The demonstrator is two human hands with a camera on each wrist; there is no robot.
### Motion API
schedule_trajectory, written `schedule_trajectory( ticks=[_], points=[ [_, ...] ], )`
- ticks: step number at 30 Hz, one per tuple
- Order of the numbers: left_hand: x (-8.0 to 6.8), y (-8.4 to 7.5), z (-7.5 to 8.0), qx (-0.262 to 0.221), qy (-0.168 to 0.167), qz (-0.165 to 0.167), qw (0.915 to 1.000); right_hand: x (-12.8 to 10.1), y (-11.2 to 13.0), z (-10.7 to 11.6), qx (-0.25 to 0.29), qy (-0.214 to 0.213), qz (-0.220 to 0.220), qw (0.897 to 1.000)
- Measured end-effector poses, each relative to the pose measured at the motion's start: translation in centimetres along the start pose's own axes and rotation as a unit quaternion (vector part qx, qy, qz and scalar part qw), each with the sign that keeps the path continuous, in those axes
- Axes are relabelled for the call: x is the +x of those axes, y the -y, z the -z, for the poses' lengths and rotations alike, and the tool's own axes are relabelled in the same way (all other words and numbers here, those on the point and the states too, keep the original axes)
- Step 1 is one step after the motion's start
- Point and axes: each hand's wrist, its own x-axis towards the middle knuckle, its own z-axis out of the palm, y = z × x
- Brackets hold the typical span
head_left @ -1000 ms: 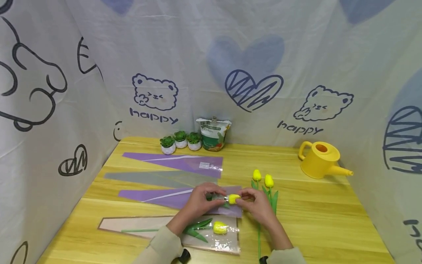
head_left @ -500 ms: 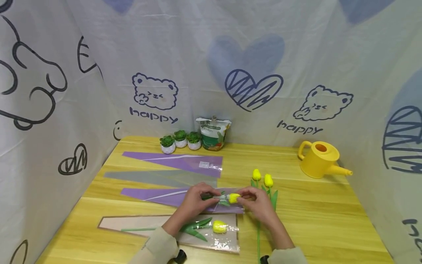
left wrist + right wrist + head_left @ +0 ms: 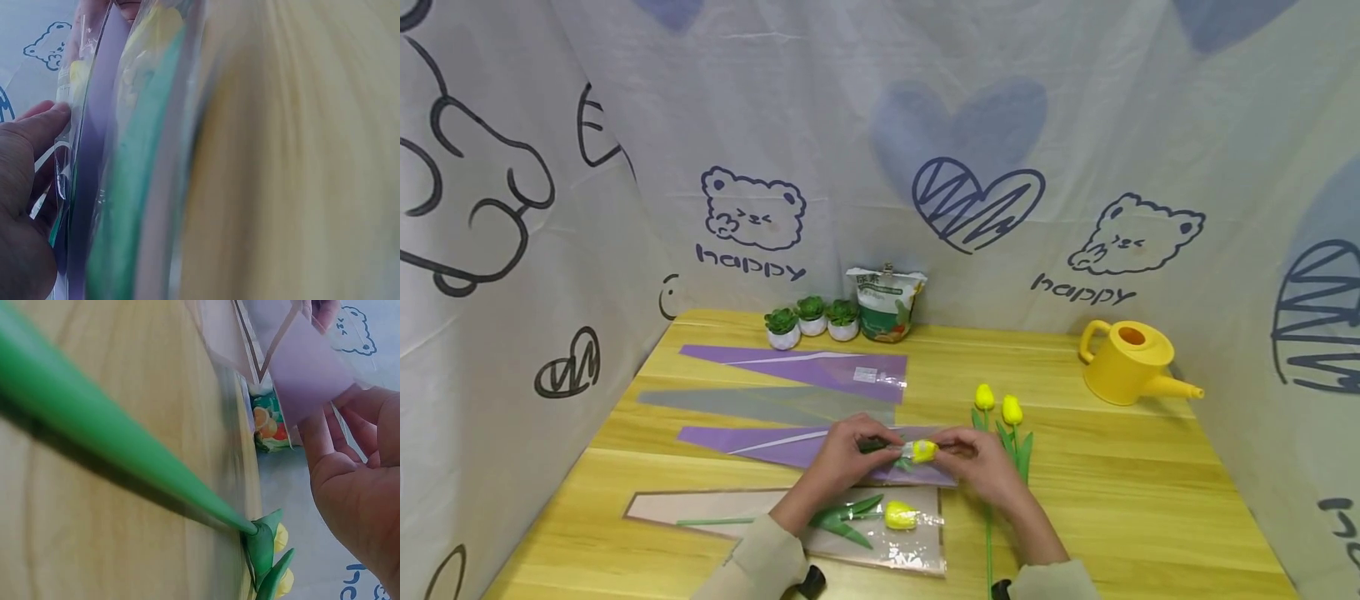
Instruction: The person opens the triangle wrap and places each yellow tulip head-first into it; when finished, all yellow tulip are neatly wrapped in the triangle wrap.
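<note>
At lower centre of my head view, both hands grip a glossy purple sleeve (image 3: 790, 455): the left hand (image 3: 856, 448) pinches its clear film, the right hand (image 3: 981, 465) its wide end, with a smooth yellow tulip (image 3: 924, 451) between them. My right-wrist view adds a close-up green stem (image 3: 125, 431) and the printed fruit on a bag (image 3: 269, 427). Left and right of centre, the creased cloth (image 3: 850, 125) reads "happy".
</note>
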Motion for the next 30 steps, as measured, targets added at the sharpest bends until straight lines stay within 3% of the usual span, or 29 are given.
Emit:
schedule_trajectory(
  ticks=[14, 22, 30],
  points=[
    [0.1, 0.3, -0.1, 0.026, -0.001, -0.013, 0.9996, -0.2, -0.1, -0.2, 0.025, 0.025, -0.004, 0.999],
    [0.1, 0.8, 0.2, 0.031, 0.003, 0.019, 0.9993, -0.8, 0.3, 1.1, -0.013, -0.041, -0.023, 0.999],
    [0.1, 1.0, 0.4, 0.062, 0.016, 0.028, 0.9975, -2.6, 0.4, 3.7, -0.056, -0.088, -0.047, 0.993]
  ],
)
